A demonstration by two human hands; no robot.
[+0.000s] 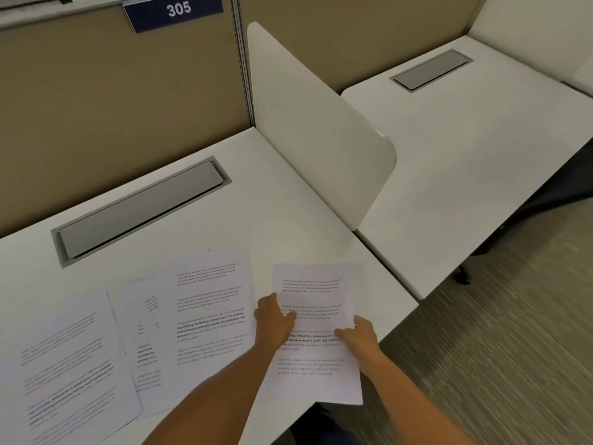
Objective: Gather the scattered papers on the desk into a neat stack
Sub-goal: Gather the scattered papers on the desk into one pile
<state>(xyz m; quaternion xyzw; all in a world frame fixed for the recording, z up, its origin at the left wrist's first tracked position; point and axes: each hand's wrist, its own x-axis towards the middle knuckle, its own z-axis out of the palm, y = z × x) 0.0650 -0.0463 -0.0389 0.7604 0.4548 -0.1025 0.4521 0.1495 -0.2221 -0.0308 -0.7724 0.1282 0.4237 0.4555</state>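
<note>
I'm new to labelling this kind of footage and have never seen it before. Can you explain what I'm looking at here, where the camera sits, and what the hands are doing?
There is no machine here: a person is working with two bare hands. The single picture comes from a wide-angle camera worn on the person's head, looking forward and down, so the forearms reach in from the bottom edge.

The surface is a white desk in a cubicle, with a grey cable-slot cover set into it, a white divider panel on its right side, and a sign reading 305 on the partition behind.

Printed sheets lie spread across the desk: one at the far left, one mostly covered, and one in the middle.

The left hand and right hand both hold the rightmost sheet, which overhangs the desk's front edge.
</note>
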